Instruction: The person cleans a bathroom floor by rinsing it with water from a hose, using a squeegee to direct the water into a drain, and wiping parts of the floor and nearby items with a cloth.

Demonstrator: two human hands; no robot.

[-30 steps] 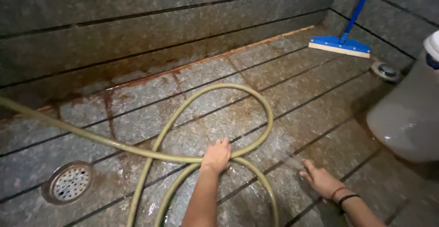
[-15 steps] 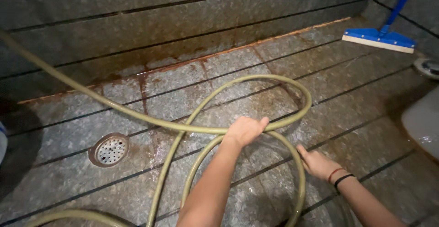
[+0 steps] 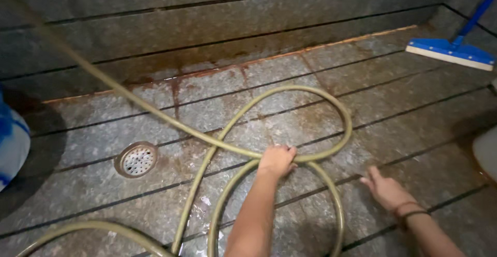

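Note:
A long yellow-green hose (image 3: 331, 107) lies looped over the wet, rust-stained grey tile floor (image 3: 414, 107). My left hand (image 3: 277, 160) is closed around the hose where its loops cross, in the middle of the view. My right hand (image 3: 384, 188), with dark bands on the wrist, hovers low over the tiles to the right of the loop, fingers spread and holding nothing. One end of the hose runs up and off the upper left; the rest curls out past the bottom edge.
A round metal floor drain (image 3: 136, 159) sits left of the hose. A blue floor squeegee (image 3: 449, 52) leans at the far right against the tiled wall (image 3: 207, 24). A blue and white container (image 3: 11, 140) shows at the left edge, a white fixture (image 3: 486, 153) at the right edge.
My left hand has closed on the hose crossing and lifted it slightly. The view has swung left, so the drain and squeegee slid right. The right hand stays low over the tiles.

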